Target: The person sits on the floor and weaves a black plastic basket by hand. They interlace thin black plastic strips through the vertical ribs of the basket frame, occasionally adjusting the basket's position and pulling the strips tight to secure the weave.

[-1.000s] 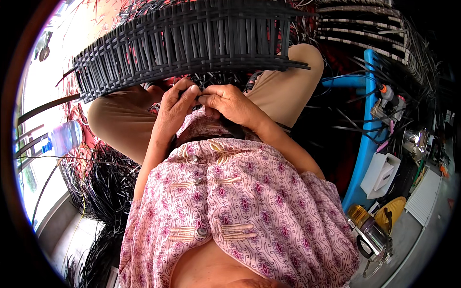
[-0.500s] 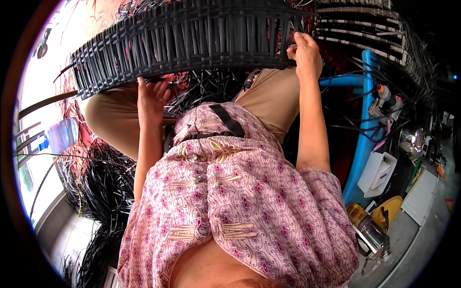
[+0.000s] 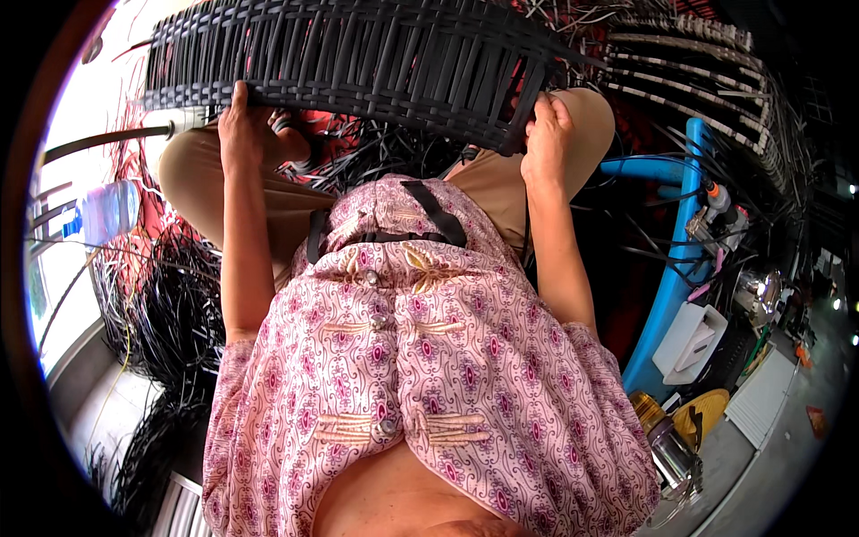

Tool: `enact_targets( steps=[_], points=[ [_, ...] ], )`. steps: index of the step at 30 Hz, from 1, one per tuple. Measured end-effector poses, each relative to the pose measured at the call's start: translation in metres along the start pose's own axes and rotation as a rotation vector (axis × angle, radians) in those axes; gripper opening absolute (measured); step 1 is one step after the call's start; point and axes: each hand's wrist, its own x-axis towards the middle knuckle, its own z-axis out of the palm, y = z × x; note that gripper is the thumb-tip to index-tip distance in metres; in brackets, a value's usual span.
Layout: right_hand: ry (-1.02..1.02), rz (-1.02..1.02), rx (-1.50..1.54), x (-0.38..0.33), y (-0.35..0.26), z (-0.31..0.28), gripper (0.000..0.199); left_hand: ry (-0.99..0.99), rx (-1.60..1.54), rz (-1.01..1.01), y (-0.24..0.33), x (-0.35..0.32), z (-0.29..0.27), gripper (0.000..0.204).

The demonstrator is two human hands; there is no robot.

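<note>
A long black woven wicker panel [image 3: 349,58] lies across the far side of my lap, its right end tilted down nearer to me. Upright flat strips fill it between tightly woven bands. My left hand [image 3: 240,136] holds the near band left of the middle, thumb on top and fingers underneath, mostly hidden. At the right end, my right hand [image 3: 548,141] has its fingers curled round the corner beside a gap between the strips. Loose black strands [image 3: 385,148] lie below the panel between my legs.
A blue plastic frame [image 3: 682,268] stands at my right, with a tool [image 3: 718,204] beside it. Further right are a white container [image 3: 689,342] and a metal flask [image 3: 669,452]. Black strand bundles [image 3: 174,309] and a clear bottle [image 3: 109,213] are at left; striped woven pieces [image 3: 689,76] lie far right.
The panel's right end has swung toward me, and my right hand has come down with it. My left hand has moved left and closed on the near band, where before it was open.
</note>
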Motion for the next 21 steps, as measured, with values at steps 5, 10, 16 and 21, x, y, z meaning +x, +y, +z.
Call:
enact_targets(
  steps=[5, 10, 16, 21],
  points=[
    [-0.087, 0.080, 0.022, -0.017, 0.005, -0.007, 0.017, 0.069, 0.056, -0.047, -0.004, -0.006, -0.025, 0.054],
    [-0.081, 0.063, -0.260, -0.039, -0.023, -0.026, 0.023, 0.088, 0.138, 0.033, 0.019, -0.071, -0.022, 0.057],
    [-0.156, 0.056, -0.387, -0.058, -0.039, -0.053, 0.020, -0.343, 0.253, 0.297, 0.043, -0.161, 0.085, 0.020],
    [-0.191, -0.005, -0.470, -0.074, -0.046, -0.053, 0.021, -0.791, 0.565, 0.603, 0.037, -0.185, 0.175, 0.018]
  ],
)
